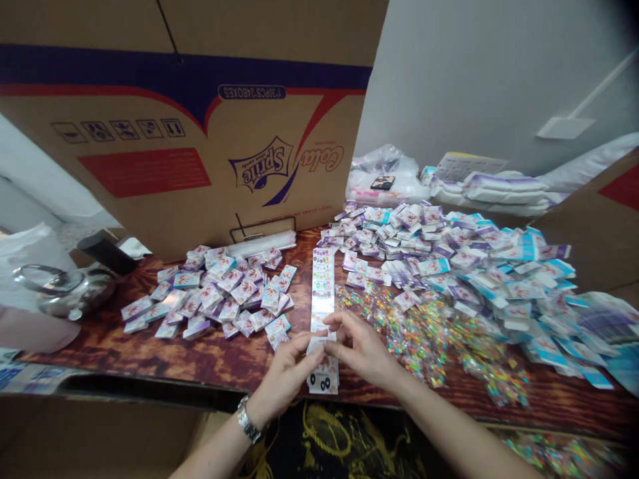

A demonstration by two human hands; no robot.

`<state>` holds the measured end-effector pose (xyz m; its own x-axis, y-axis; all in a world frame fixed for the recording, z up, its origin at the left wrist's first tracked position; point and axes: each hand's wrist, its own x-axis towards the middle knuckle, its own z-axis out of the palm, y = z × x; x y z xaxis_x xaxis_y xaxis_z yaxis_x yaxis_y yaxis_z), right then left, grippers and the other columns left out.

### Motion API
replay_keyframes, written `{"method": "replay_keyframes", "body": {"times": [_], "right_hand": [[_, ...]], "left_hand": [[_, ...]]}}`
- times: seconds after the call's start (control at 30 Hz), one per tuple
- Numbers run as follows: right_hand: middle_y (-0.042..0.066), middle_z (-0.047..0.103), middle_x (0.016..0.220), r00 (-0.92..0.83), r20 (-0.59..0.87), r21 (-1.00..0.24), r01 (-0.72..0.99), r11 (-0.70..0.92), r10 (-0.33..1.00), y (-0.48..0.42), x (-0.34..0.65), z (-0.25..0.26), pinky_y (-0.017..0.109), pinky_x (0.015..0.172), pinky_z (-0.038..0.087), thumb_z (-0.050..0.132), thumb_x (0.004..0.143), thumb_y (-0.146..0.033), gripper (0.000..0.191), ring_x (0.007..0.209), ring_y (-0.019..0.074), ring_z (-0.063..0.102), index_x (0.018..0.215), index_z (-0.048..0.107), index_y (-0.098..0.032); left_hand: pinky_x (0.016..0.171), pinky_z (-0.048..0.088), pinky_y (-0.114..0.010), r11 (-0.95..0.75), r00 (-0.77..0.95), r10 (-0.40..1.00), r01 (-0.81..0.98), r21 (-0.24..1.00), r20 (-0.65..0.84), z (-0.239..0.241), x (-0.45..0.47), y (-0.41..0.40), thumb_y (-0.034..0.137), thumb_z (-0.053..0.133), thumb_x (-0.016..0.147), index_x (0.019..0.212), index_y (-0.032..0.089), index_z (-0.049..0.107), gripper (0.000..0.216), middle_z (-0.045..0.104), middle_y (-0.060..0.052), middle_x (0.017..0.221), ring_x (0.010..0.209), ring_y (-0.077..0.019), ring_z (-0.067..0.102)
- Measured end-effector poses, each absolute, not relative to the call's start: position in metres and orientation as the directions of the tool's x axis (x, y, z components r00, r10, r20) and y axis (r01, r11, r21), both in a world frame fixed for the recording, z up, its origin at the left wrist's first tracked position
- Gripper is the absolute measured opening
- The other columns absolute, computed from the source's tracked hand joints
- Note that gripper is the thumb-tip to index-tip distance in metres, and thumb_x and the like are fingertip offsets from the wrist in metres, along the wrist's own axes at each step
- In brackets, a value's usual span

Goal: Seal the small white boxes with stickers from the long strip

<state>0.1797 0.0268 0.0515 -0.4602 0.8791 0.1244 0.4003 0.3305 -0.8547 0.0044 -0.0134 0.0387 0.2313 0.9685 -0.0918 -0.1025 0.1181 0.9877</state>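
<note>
At the lower centre of the frame, the small white piece (322, 342) lies between the left hand (288, 364) and the right hand (363, 347), over the printed strip (323, 271) that runs up the bench (219, 362). Each grip is closed on it, the left pinching its left side, the right its right side; whether it is a carton or folded paper is too small to tell. It looks very light and thin, likely stiff enough to keep a fold but easily creased, so a soft fingertip pinch on opposite edges suits it. The strip looks limp and glossy, perhaps slippery, best taken by its side edges. Small cartons (219, 293) lie piled left of centre.
</note>
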Motion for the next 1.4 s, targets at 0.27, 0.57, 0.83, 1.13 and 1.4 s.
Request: {"method": "replay_keyframes", "body": {"times": [0.27,0.57,0.83,1.13,1.4], "right_hand": [[0.001,0.065,0.079,-0.410,0.006,-0.946,0.292,0.138,0.912,0.010,0.171,0.029,0.024,0.065,0.045,0.053,0.087,-0.037,0.022,0.073,0.0135,0.059,0.087,0.062,-0.017],[-0.001,0.058,0.071,-0.553,0.125,-0.834,0.391,0.389,0.824,0.011,0.184,0.019,0.021,0.060,0.039,0.049,0.089,-0.036,0.024,0.066,0.0109,0.053,0.082,0.060,-0.016],[0.008,0.064,0.104,-0.546,-0.012,-0.442,0.754,0.486,0.837,0.118,0.229,0.018,0.028,0.082,0.041,0.046,0.091,-0.024,0.021,0.097,0.0188,0.058,0.104,0.060,-0.017],[0.006,0.068,0.099,-0.517,-0.222,-0.318,0.840,0.440,0.827,0.106,0.253,0.001,0.029,0.075,0.043,0.053,0.084,-0.022,0.027,0.089,0.0221,0.062,0.109,0.061,-0.025],[0.004,0.067,0.086,-0.601,-0.208,-0.510,0.740,0.439,0.771,0.065,0.242,-0.001,0.025,0.065,0.042,0.051,0.087,-0.030,0.032,0.074,0.0173,0.061,0.117,0.055,-0.020]], "left_hand": [[0.072,0.050,-0.030,0.088,0.084,0.992,0.055,0.995,-0.093,0.013,0.004,-0.018,0.039,0.060,0.079,0.100,0.017,0.063,0.030,0.067,-0.006,0.089,0.077,-0.0192,0.063],[0.066,0.044,-0.026,-0.121,0.207,0.978,0.419,0.900,0.035,0.009,0.004,-0.019,0.032,0.048,0.087,0.085,0.019,0.059,0.018,0.062,-0.002,0.074,0.069,-0.0162,0.058],[0.068,0.048,-0.027,-0.021,0.201,0.979,0.290,0.957,-0.039,0.010,0.014,-0.006,0.036,0.051,0.086,0.113,0.018,0.054,0.033,0.061,-0.008,0.096,0.079,-0.0176,0.060],[0.071,0.050,-0.027,-0.012,0.248,0.967,0.286,0.958,-0.062,0.000,0.007,-0.012,0.033,0.052,0.085,0.104,0.020,0.061,0.025,0.065,-0.007,0.098,0.082,-0.0183,0.062],[0.074,0.050,-0.028,0.000,0.255,0.964,0.268,0.963,-0.071,0.003,0.013,-0.014,0.034,0.051,0.086,0.104,0.020,0.061,0.025,0.067,-0.007,0.097,0.083,-0.0181,0.063]]}}
